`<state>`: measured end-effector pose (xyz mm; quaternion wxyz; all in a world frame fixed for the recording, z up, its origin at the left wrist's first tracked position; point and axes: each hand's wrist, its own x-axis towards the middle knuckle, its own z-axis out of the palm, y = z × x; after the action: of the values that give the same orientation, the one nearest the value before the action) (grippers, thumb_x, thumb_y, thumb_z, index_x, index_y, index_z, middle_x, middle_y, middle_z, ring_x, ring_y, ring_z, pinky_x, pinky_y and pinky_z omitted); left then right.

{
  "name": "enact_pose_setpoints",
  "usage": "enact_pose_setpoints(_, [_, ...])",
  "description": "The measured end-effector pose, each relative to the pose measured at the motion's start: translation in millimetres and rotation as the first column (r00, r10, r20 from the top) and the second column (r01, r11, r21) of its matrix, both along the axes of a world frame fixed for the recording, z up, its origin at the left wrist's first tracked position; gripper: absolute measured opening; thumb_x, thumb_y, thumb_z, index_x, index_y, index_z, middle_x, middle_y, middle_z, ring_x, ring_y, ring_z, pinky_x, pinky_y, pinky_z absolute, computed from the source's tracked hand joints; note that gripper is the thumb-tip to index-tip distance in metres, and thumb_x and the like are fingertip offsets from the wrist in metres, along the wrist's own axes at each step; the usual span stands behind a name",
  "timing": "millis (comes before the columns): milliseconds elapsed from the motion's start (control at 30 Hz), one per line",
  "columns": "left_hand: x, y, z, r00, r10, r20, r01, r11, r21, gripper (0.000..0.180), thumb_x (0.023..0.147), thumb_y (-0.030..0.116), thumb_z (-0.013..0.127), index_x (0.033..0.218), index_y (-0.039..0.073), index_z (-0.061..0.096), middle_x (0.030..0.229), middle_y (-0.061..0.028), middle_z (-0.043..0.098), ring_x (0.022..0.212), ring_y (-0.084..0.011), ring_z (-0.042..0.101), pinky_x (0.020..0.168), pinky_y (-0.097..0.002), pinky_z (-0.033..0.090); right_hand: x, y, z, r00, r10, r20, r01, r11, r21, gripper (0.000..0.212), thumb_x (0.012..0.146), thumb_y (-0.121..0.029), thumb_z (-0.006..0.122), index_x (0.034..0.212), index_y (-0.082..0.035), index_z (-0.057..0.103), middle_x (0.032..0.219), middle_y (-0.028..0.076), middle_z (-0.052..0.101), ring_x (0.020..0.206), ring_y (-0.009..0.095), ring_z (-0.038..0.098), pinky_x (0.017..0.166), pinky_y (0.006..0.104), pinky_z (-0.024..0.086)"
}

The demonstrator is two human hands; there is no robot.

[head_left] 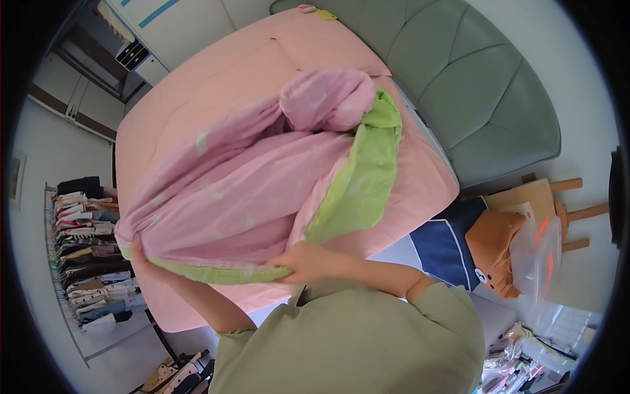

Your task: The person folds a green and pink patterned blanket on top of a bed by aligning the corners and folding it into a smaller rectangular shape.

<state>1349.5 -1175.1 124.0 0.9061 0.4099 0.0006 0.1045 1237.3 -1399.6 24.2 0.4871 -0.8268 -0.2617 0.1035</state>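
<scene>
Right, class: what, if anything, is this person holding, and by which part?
A pink-and-green bedcover, by its near edge: the left hand grips that edge's left end, the right hand farther right along it.

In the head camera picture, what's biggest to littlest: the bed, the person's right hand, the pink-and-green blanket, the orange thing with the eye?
1. bed
2. pink-and-green blanket
3. orange thing
4. right hand
</scene>
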Motion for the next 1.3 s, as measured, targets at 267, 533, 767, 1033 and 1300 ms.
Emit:
enact_pose_setpoints(267, [-13.6, 191.2, -226.5, 0.697, 0.467, -0.544, -0.136, 0.831, 0.539, 0.046, 0.082, 0.035, 0.052, 0.121, 0.012, 0.046, 0.115, -0.0075, 0.052, 0.105, -0.0190, 0.048, 0.094, -0.0390, 0.032, -6.8, 147.8, -113.2, 0.985, -0.015, -0.173, -0.014, 0.986, -0.167, 0.045, 0.072, -0.027, 0.058, 0.114, -0.012, 0.052, 0.078, 0.018, 0.060, 0.074, 0.035, 0.058, 0.065, 0.0461, 0.045])
enact_pose_setpoints(533, [-50.1, 77.4, -252.2, 0.381, -0.593, -0.709, 0.920, 0.170, 0.352, 0.050, 0.084, 0.039, 0.052, 0.123, 0.010, 0.046, 0.116, -0.0052, 0.053, 0.101, -0.0181, 0.053, 0.086, -0.0322, 0.039, -24.1, 176.1, -134.7, 0.983, 0.145, -0.111, -0.172, 0.938, -0.302, 0.035, 0.072, -0.024, 0.057, 0.103, -0.008, 0.056, 0.079, 0.014, 0.061, 0.074, 0.033, 0.058, 0.066, 0.0449, 0.045])
enact_pose_setpoints(767, [-82.4, -39.9, -294.5, 0.215, -0.581, -0.785, 0.803, -0.352, 0.481, 0.060, 0.076, 0.035, 0.063, 0.122, 0.003, 0.044, 0.094, -0.0095, 0.060, 0.074, -0.0163, 0.057, 0.067, -0.0298, 0.046, -64.3, 124.7, -133.8, 0.985, 0.034, -0.168, -0.068, 0.977, -0.201, 0.031, 0.074, -0.019, 0.057, 0.103, -0.005, 0.060, 0.089, 0.014, 0.062, 0.081, 0.031, 0.059, 0.077, 0.0425, 0.045])
enact_pose_setpoints(1033, [-91.1, -88.9, -283.6, 0.356, -0.559, -0.749, 0.935, 0.212, 0.286, 0.020, 0.072, 0.016, 0.055, 0.084, 0.001, 0.061, 0.069, -0.0001, 0.056, 0.056, -0.0084, 0.048, 0.051, -0.0242, 0.037, -58.4, -12.6, -137.2, 0.867, -0.453, -0.209, 0.497, 0.819, 0.288, 0.023, 0.072, -0.002, 0.053, 0.094, -0.004, 0.061, 0.086, 0.008, 0.063, 0.081, 0.020, 0.060, 0.075, 0.0300, 0.046])
enact_pose_setpoints(1300, [-117.8, -83.5, -120.3, 0.518, -0.730, -0.446, 0.831, 0.307, 0.464, 0.017, 0.072, 0.015, 0.048, 0.065, 0.001, 0.052, 0.061, 0.0038, 0.049, 0.059, -0.0083, 0.041, 0.053, -0.0232, 0.032, 10.7, -107.0, -132.4, 0.848, -0.512, 0.139, 0.523, 0.850, -0.058, 0.049, 0.057, -0.009, 0.069, 0.105, -0.014, 0.056, 0.119, 0.015, 0.040, 0.108, 0.032, 0.043, 0.092, 0.0402, 0.034])
